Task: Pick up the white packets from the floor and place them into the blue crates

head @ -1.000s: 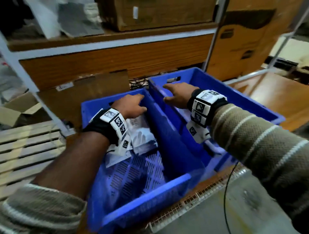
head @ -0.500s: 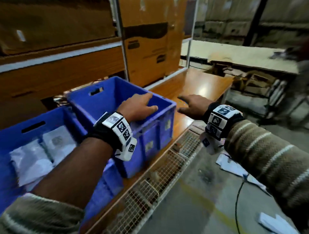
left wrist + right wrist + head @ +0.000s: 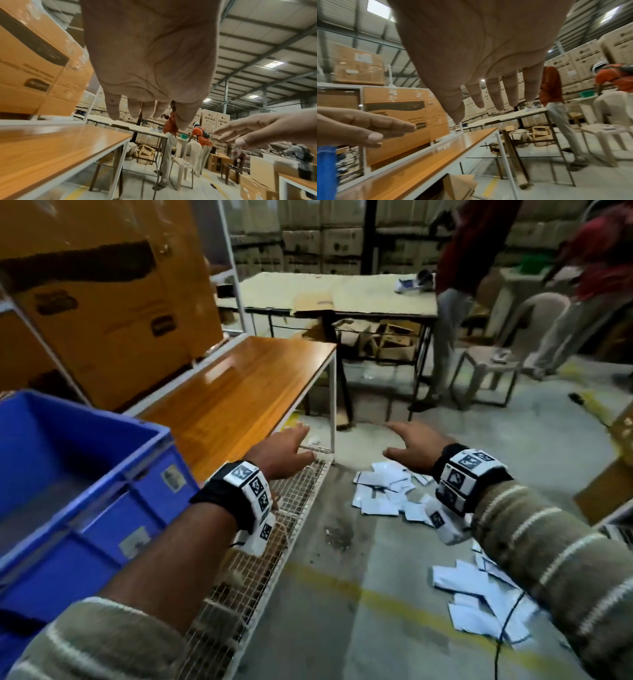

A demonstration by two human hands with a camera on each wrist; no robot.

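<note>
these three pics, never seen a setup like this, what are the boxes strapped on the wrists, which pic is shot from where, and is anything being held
No machine here: a person works with bare hands. The checkered boxes on the wrists are small cameras.

The wide picture comes from a camera on the head, looking down at the left hand and right hand. The other two look along each palm from the wrists, so a palm fills the frame.

Both hands are spread and hold nothing. White packets lie scattered on the concrete floor, one bunch just under the right hand, another nearer the person. A blue crate sits at the left on a low rack, beside a wooden tabletop.
</note>
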